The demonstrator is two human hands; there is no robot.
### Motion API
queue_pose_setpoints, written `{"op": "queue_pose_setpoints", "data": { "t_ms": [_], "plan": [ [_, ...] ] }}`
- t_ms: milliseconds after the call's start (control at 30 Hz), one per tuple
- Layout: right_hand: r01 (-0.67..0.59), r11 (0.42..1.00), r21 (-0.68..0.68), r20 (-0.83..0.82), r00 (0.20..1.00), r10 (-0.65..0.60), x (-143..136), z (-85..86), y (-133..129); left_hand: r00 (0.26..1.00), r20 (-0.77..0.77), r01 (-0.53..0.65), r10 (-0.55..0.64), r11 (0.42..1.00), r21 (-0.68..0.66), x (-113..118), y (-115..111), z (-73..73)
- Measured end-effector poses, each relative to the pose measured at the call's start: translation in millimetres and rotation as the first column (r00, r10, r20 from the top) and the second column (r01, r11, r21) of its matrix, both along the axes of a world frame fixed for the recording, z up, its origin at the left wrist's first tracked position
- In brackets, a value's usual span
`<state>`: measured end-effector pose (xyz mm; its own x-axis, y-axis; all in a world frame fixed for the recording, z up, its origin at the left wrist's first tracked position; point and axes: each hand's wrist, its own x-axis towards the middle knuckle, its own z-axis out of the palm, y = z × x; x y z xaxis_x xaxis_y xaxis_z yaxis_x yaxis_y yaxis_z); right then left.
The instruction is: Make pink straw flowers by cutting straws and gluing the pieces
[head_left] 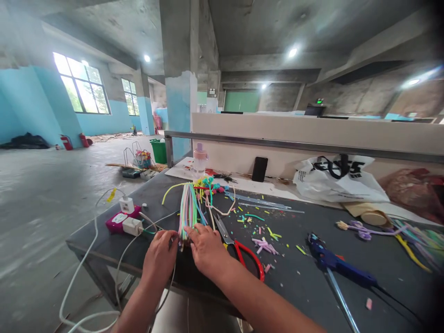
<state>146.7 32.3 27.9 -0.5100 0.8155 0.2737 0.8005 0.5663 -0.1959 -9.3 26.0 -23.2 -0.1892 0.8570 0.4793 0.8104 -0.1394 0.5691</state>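
Note:
A bundle of pastel pipe cleaners [189,203] in pink, white, green and blue lies lengthwise near the table's front edge. My right hand [210,249] is closed over the near end of this bundle, its fingertips pressed onto the strands. On the other side, my left hand [160,256] is closed, thumb and fingers pinched at the same near ends. Its fingertips partly hide what they grip. Scissors [248,259] with red handles lie just right of my right hand, partly covered by it. Beyond the bundle sits a pile of colourful twisted pipe-cleaner pieces [208,185].
A blue glue gun [343,268] lies at right among cut scraps [265,246]. Clear glue sticks [260,201], a phone [260,169], a bottle [200,161] and a white bag [340,180] are farther back. A pink power strip [121,222] with cables stands at left.

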Motion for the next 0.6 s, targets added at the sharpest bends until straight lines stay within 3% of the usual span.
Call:
{"op": "queue_pose_setpoints", "data": {
  "t_ms": [167,400,533,600],
  "plan": [
    [0.026,1.000,0.003,0.046,0.999,-0.026,1.9,-11.7,1.8,0.998,-0.059,0.013,-0.019,0.995,-0.095,0.0,2.4,2.8],
    [0.023,1.000,0.009,0.051,0.998,-0.024,1.2,-20.1,-1.2,0.993,-0.084,-0.095,0.082,0.982,-0.165,5.3,1.8,8.2],
    [0.029,0.999,0.024,0.046,0.999,-0.030,-2.7,-22.2,-1.6,0.987,-0.157,-0.071,0.047,0.986,-0.148,22.6,-24.0,26.3],
    [0.018,1.000,0.023,0.043,0.999,-0.019,-2.4,-21.2,-2.6,0.972,-0.223,0.055,-0.070,0.996,-0.070,32.0,-49.1,31.5]
  ]
}}
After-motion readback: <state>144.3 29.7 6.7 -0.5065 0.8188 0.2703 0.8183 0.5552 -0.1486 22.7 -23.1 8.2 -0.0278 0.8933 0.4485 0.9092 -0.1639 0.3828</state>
